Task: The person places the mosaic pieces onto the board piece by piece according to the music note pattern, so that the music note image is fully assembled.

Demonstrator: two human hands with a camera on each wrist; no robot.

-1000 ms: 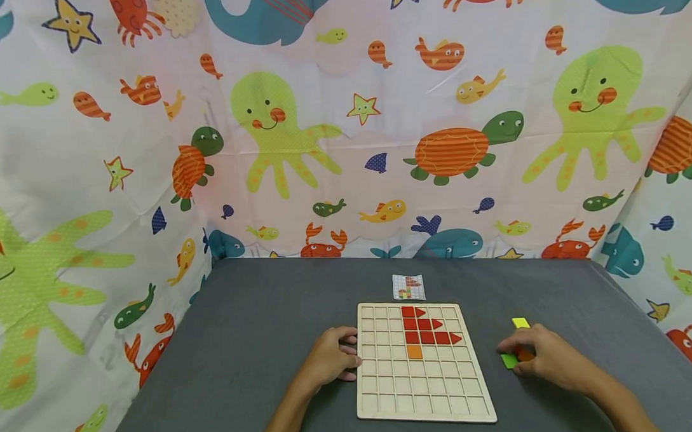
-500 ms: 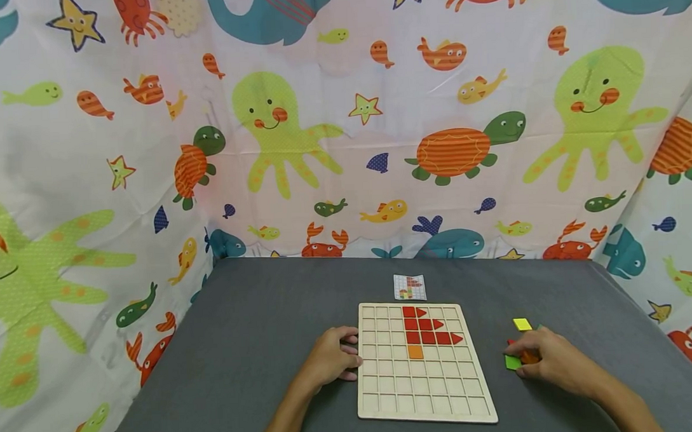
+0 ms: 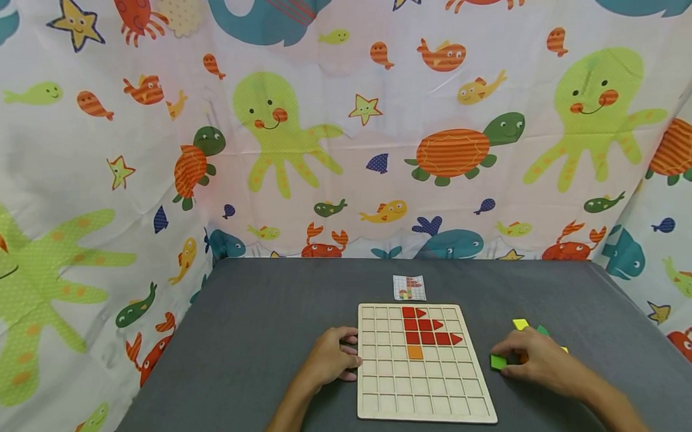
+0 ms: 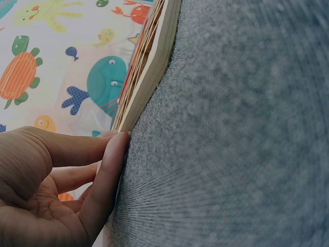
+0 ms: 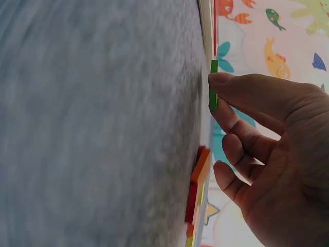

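Observation:
A light green square tile (image 3: 497,362) is pinched between the thumb and a finger of my right hand (image 3: 537,362); the right wrist view shows the green tile (image 5: 213,85) edge-on, lifted off the cloth. Beside that hand, to its left, lies a wooden grid board (image 3: 386,392). Red square and triangular pieces (image 3: 427,324) fill parts of its upper rows, with an orange square (image 3: 415,352) below them. My left hand (image 3: 330,359) holds the board's left edge. In the left wrist view, the thumb and fingers of the left hand (image 4: 77,175) touch the board's edge (image 4: 149,77).
Loose pieces lie partly hidden under the right hand, including a yellow tile (image 3: 520,324) and a dark green piece (image 3: 542,330). An orange piece (image 5: 200,165) shows in the right wrist view. A small printed pattern card (image 3: 409,288) lies behind the board on grey cloth (image 3: 269,320).
My right hand has taken up the light green tile from among the loose pieces and moved slightly left with it. More loose pieces now show behind the hand. The left hand stays on the board.

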